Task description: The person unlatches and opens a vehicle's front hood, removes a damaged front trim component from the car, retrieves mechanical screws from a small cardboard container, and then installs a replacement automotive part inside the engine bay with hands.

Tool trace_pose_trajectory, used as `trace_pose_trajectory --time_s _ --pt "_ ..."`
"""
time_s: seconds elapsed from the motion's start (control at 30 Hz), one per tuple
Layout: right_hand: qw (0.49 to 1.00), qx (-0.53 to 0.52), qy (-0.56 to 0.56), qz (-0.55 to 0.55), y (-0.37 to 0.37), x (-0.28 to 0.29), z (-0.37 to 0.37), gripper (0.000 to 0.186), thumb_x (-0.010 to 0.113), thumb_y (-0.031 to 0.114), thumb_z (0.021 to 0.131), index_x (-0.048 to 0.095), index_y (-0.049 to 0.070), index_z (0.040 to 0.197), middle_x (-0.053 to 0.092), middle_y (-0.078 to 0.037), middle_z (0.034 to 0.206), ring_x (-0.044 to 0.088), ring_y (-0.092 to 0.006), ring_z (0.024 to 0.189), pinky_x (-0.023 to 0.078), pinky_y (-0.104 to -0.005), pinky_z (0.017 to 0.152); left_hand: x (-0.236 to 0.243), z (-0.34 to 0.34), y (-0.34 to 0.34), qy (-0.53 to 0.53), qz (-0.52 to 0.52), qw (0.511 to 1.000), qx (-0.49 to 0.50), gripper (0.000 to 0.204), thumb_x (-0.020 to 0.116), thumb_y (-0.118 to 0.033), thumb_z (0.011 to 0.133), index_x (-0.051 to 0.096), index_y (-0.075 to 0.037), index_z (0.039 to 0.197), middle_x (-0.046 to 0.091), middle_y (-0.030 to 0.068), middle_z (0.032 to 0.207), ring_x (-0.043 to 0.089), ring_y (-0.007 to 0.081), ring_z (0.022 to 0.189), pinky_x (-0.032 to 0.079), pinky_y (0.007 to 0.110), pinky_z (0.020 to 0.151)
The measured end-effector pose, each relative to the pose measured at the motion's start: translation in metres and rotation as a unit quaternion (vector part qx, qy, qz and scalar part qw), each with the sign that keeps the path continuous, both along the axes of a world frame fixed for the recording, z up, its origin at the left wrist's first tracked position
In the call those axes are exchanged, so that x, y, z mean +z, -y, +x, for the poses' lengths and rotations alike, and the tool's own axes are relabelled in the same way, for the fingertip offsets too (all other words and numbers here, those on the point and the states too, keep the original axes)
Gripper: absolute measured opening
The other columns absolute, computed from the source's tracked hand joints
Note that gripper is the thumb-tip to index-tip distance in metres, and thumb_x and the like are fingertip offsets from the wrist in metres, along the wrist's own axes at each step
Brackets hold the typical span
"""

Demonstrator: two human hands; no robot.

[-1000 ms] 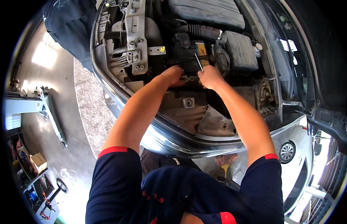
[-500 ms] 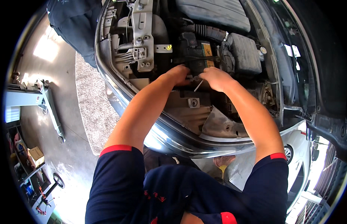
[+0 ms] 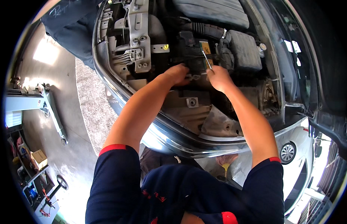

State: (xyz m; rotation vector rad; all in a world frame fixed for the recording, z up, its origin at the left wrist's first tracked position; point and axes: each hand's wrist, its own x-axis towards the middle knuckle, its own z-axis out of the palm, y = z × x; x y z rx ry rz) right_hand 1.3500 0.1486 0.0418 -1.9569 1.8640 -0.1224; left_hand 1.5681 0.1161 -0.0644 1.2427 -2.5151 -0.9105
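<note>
My right hand (image 3: 219, 78) is closed around a slim silver metal tool (image 3: 208, 61), whose free end points away from me over the battery. Whether it is a wrench or another kind of tool cannot be made out. My left hand (image 3: 176, 74) is curled at the near left side of the dark car battery (image 3: 197, 65), its fingertips mostly hidden. Between the two hands sits a small metal clamp-like piece (image 3: 194, 77), close to the left fingers. An orange-and-green label (image 3: 205, 48) shows on the battery top.
A ribbed air hose (image 3: 203, 28) and a grey air box (image 3: 245, 50) lie beyond the battery. The car's front edge (image 3: 173, 147) curves close to my body. Another person's dark clothing (image 3: 71, 30) is at far left. A broom (image 3: 225, 162) stands below the bumper.
The tool in my right hand has swung round from pointing toward me to pointing away over the battery. My right hand has shifted slightly; my left hand stays near the same place.
</note>
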Motion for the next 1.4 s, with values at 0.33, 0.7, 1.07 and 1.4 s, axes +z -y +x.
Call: trace_pose_trajectory --time_s 0.33,0.7,1.07,1.4 --pt "0.928 -0.166 0.327 0.061 -0.044 0.027 -0.05 0.029 0.056 0.023 0.107 0.068 -0.003 0.113 0.072 -0.008 0.084 0.059 -0.0125 0.061 0.052 -0.0299 0.06 0.055 -0.021 -0.01 0.199 0.012 0.98 0.026 0.045 0.075 -0.044 0.086 0.074 -0.008 0.112 0.068 0.0139 0.127 0.067 0.0324 0.118 0.058 0.045 0.095" --pt "0.921 -0.22 0.32 -0.022 -0.136 0.103 -0.095 0.027 0.057 0.021 0.108 0.07 0.001 0.121 0.073 -0.003 0.088 0.057 -0.0062 0.067 0.049 -0.0232 0.064 0.011 0.006 -0.002 0.011 -0.105 0.991 0.087 0.038 0.074 -0.032 0.089 0.069 0.004 0.101 0.069 0.0292 0.108 0.064 0.0441 0.111 0.053 0.05 0.095" --pt "0.943 -0.208 0.21 -0.155 -0.21 0.094 -0.143 0.031 0.056 0.023 0.109 0.069 0.003 0.128 0.075 -0.004 0.095 0.063 -0.0067 0.079 0.053 -0.0237 0.071 0.039 0.03 -0.001 0.137 -0.003 0.972 0.19 0.042 0.069 -0.033 0.091 0.066 0.008 0.099 0.071 0.0313 0.104 0.068 0.0475 0.104 0.057 0.051 0.09" --pt "0.916 -0.207 0.228 -0.258 -0.23 0.068 -0.153 0.025 0.059 0.016 0.107 0.069 0.0 0.123 0.076 -0.009 0.098 0.069 -0.0135 0.081 0.056 -0.0292 0.074 0.02 0.042 -0.01 0.035 -0.032 0.968 0.247 0.045 0.071 -0.039 0.092 0.067 0.005 0.105 0.072 0.0296 0.104 0.068 0.0467 0.105 0.055 0.052 0.092"
